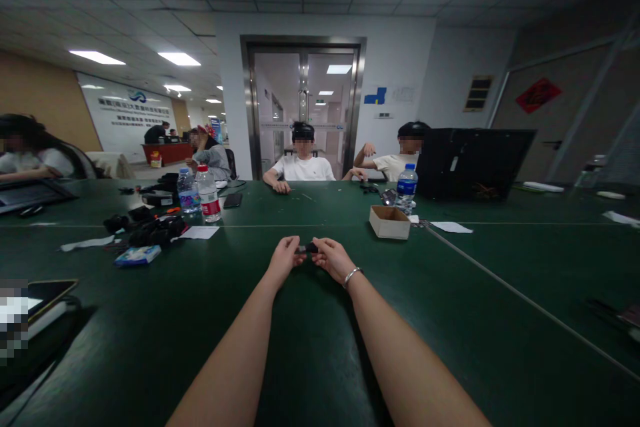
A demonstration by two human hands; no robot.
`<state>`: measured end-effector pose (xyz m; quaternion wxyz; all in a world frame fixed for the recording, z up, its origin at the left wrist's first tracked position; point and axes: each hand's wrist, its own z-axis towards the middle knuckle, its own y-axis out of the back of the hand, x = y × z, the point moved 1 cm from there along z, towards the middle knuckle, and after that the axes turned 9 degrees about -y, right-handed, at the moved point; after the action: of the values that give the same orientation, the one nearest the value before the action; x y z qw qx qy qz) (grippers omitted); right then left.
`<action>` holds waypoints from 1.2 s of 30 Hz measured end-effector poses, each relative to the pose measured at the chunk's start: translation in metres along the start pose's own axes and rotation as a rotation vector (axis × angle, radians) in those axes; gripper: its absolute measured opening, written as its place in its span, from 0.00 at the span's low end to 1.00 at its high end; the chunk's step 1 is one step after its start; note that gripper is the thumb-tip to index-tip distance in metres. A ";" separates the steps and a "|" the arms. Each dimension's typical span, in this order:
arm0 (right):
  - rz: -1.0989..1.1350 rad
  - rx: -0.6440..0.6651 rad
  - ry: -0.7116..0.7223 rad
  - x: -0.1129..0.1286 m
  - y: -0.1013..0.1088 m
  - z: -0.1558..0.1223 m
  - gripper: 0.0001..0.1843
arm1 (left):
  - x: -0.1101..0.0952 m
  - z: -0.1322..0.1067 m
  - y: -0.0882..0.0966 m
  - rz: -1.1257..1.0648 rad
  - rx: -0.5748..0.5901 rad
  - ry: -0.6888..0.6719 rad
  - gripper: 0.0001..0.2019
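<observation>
Both my hands meet over the green table, stretched out in front of me. Between them is a small dark object [311, 248], black at its right end and greyish at its left; its exact kind is too small to tell. My left hand [286, 255] pinches the greyish end between thumb and fingers. At the black end, the fingers of my right hand [331, 257] are closed in a pinch, with a silver bracelet [353, 275] at that wrist. An open cardboard box [390, 232] stands beyond my right hand, the nearest thing to it.
The green table [320, 347] spreads widely around. At left are two bottles, black gear [155, 230], a blue-and-white packet [138, 255] and a phone. A water bottle [407, 187] and a large black case [475, 163] stand at back right. Several people sit around the table.
</observation>
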<state>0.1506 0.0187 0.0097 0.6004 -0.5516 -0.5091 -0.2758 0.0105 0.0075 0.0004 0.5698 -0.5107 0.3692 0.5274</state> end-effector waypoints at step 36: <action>-0.011 0.039 0.010 -0.001 0.001 0.001 0.11 | -0.007 -0.007 -0.008 0.219 0.132 -0.106 0.15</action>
<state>0.1512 0.0196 0.0081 0.6120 -0.5357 -0.5143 -0.2721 0.0182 -0.0002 0.0073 0.5598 -0.4001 0.4260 0.5874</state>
